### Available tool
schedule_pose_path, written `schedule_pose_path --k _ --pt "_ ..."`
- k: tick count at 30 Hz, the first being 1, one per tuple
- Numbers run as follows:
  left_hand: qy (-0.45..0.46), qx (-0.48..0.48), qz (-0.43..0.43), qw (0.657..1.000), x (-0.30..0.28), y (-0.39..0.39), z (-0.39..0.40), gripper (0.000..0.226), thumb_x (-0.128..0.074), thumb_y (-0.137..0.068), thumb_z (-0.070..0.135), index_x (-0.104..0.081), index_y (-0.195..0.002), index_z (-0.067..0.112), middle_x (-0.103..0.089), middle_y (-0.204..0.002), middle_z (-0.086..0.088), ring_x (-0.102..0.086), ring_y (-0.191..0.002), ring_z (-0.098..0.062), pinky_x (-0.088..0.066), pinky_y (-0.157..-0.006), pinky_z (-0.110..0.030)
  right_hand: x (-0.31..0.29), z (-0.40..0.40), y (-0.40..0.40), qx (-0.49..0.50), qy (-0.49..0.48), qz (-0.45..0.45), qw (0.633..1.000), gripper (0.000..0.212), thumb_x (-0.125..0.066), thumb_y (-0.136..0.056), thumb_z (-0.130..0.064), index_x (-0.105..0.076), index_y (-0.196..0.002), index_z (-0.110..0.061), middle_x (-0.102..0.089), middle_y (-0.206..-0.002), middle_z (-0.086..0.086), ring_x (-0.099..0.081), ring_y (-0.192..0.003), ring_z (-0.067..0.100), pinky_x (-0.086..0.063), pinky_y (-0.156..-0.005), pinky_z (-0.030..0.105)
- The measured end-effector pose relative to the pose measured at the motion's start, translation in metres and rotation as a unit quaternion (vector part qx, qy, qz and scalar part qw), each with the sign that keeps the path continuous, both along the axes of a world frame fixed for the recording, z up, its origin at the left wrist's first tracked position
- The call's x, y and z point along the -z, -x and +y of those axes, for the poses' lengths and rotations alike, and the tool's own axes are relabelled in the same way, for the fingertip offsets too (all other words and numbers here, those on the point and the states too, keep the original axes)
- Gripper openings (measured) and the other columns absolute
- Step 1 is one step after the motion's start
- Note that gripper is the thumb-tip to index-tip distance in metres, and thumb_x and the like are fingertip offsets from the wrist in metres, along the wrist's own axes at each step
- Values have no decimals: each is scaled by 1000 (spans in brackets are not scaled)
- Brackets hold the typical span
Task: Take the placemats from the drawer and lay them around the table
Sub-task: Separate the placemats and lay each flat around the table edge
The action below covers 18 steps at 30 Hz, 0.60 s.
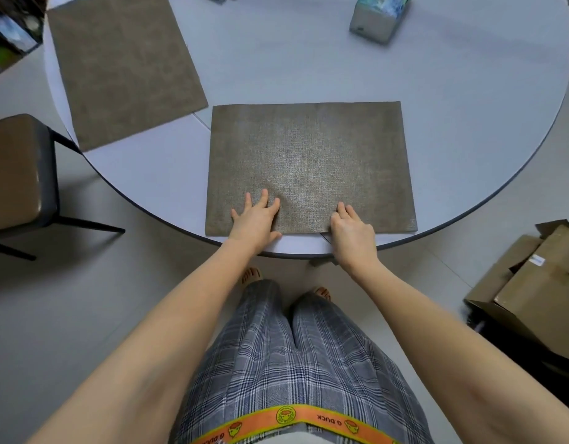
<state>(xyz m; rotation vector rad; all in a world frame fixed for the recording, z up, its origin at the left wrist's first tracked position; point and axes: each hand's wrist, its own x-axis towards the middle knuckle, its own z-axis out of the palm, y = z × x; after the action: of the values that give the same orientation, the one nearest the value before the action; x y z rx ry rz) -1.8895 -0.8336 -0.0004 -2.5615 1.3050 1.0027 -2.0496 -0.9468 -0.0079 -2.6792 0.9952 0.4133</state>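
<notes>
- Two rectangular grey-brown woven placemats lie flat on the round pale-grey table point(437, 100): the near placemat point(310, 161) at frame centre, the far placemat point(123, 68) at upper left.
- The left hand point(256, 221) presses the near placemat's front edge with spread fingers; the right hand point(352, 232) rests there with fingers close together.
- An open brown cardboard box point(530, 283) sits at lower right, its contents hidden.
- A grey box-like object point(377, 20) at the top is cut off and unclear.
- One brown-seated chair point(17, 174) is at left.

A pale grey tiled floor point(84, 309) lies under even light. A brown-cushioned, black-framed chair point(17, 174) stands left; open brown cardboard boxes point(533, 290) sit right.
</notes>
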Motion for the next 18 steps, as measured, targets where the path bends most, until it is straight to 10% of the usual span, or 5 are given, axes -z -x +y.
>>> schedule_pose_path --k 6,10,14,18 --pt "34 -3 -80 996 -10 -10 -31 57 -59 -87 52 -49 -131 16 -48 -130 -11 -48 -123 -35 -34 -105 -61 8 -16 -24 -47 -109 -92 989 60 -47 -77 -23 -39 -136 -14 -20 -158 7 -9 -148 22 -6 -120 47" --pt "39 -53 -101 993 0 -3 -53 67 -55 -92 47 -29 -147 18 -45 -136 -11 -36 -127 -36 -45 -93 -49 17 -33 -42 -21 -174 -153 973 63 -31 -76 -33 -40 -137 -17 -17 -159 5 -6 -148 18 0 -121 45" --pt "46 -44 -127 990 6 -4 -59 66 -55 -91 49 -35 -145 16 -46 -133 -12 -36 -124 -37 -48 -89 -47 30 -48 -54 -6 -45 -179 983 67 -20 -84 -46 -43 -137 -11 -25 -156 11 -18 -147 24 -16 -117 47" --pt "77 -47 -148 985 11 0 -59 63 -55 -90 52 -42 -138 14 -35 -137 -14 -34 -127 -35 -49 -88 -49 56 -60 -41 -53 16 -96 994 65 -18 -96 -52 -10 -153 -21 -1 -161 6 3 -149 23 4 -120 47"
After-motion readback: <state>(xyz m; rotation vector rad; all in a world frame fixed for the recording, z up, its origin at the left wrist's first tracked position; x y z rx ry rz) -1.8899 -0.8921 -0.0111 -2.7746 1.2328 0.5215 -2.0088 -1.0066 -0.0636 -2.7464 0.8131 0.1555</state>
